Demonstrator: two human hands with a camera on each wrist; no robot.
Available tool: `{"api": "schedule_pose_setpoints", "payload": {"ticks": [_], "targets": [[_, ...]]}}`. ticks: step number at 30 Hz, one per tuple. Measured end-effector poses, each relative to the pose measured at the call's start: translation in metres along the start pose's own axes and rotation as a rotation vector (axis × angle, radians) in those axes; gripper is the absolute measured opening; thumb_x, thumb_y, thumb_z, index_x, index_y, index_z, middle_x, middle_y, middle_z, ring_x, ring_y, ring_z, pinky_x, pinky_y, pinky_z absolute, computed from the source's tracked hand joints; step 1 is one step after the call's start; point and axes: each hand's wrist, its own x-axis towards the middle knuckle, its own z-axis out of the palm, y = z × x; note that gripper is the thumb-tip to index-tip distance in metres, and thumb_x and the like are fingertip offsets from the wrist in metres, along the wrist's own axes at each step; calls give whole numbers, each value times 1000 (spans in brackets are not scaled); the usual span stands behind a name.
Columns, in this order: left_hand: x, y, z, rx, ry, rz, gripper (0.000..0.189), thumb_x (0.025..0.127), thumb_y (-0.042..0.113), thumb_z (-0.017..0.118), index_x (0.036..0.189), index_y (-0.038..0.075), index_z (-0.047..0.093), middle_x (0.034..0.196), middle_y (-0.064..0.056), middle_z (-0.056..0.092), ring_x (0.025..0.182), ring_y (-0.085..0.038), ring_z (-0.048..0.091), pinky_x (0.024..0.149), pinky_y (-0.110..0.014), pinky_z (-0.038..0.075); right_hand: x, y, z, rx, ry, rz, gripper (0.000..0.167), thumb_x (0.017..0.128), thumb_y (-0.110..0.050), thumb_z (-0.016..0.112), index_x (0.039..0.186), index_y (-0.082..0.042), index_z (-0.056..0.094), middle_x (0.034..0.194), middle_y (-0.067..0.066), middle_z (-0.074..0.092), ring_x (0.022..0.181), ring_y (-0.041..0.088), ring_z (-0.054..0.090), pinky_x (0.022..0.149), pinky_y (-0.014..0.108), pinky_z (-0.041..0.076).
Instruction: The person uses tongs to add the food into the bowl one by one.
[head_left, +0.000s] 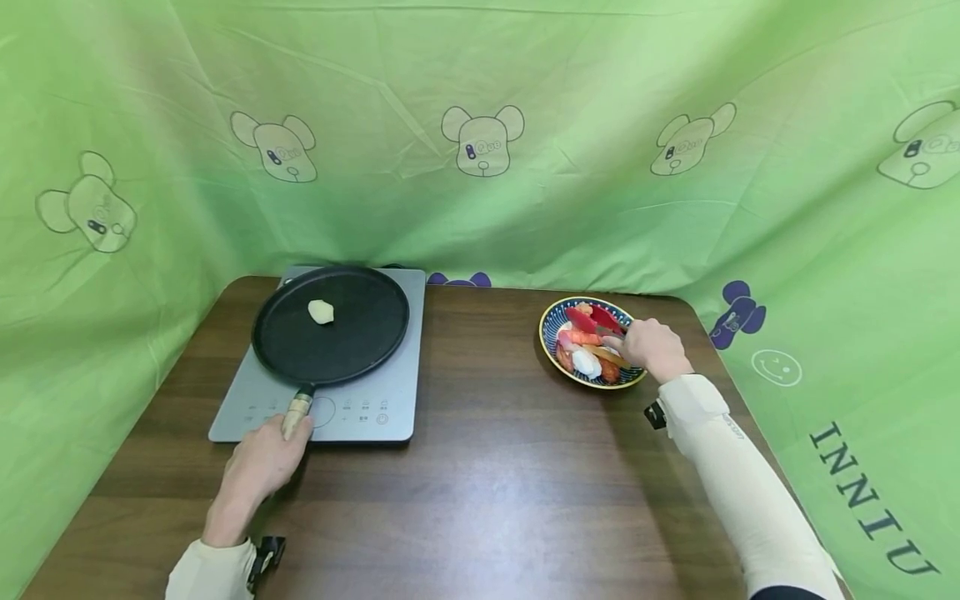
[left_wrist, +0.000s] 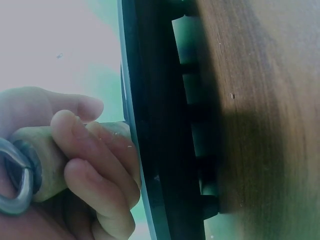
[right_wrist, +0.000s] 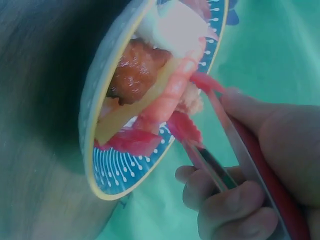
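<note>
My left hand (head_left: 268, 454) grips the light wooden handle (head_left: 297, 414) of a flat black pan (head_left: 341, 342), its fingers curled round it in the left wrist view. A pale, roundish slice of food (head_left: 321, 312) lies on the pan. Over at the right, my right hand (head_left: 654, 346) holds red-tipped metal tongs (right_wrist: 245, 145). Their tips are parted over the food in a blue patterned bowl (right_wrist: 107, 172) with a yellow rim. Inside it are a pinkish-orange shrimp-like piece (right_wrist: 170, 95), a white piece (right_wrist: 181, 27) and a glazed brown piece (right_wrist: 135, 72).
Beneath the pan is a silver induction cooktop (head_left: 397, 400) with touch controls along its front. Both stand on a dark brown wooden table (head_left: 487, 467). A green curtain (head_left: 480, 217) with bear prints hangs behind and beside the table.
</note>
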Motion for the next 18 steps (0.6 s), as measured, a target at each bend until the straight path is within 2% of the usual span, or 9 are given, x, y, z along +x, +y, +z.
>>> {"api": "schedule_pose_setpoints", "payload": {"ticks": [9, 13, 16, 18], "targets": [[-1, 0, 1, 7, 8, 2, 67, 95, 60, 29, 101, -4, 50, 70, -11, 43, 57, -24, 44, 48, -35, 33, -1, 8, 5, 52, 37, -26, 69, 90, -58, 50, 97, 9, 63, 94, 34, 58, 78, 47, 59, 60, 55, 46], [0, -1, 2, 9, 10, 2, 68, 95, 60, 29, 103, -5, 50, 71, -11, 44, 57, -24, 44, 48, -35, 33, -3, 11, 7, 92, 53, -37, 65, 90, -59, 48, 86, 4, 62, 89, 31, 58, 74, 44, 59, 58, 53, 45], [0, -1, 2, 6, 4, 0, 69, 95, 60, 29, 105, -6, 49, 71, -12, 44, 58, -24, 44, 48, -35, 33, -4, 13, 8, 123, 63, -45, 62, 91, -58, 47, 81, 2, 60, 89, 31, 58, 76, 45, 59, 61, 54, 45], [0, 0, 2, 9, 3, -1, 70, 95, 60, 29, 106, -6, 49, 71, -12, 44, 58, -24, 44, 48, -35, 33, -4, 15, 10, 140, 66, -43, 65, 92, -58, 46, 87, 6, 61, 93, 34, 58, 81, 48, 58, 65, 56, 45]]}}
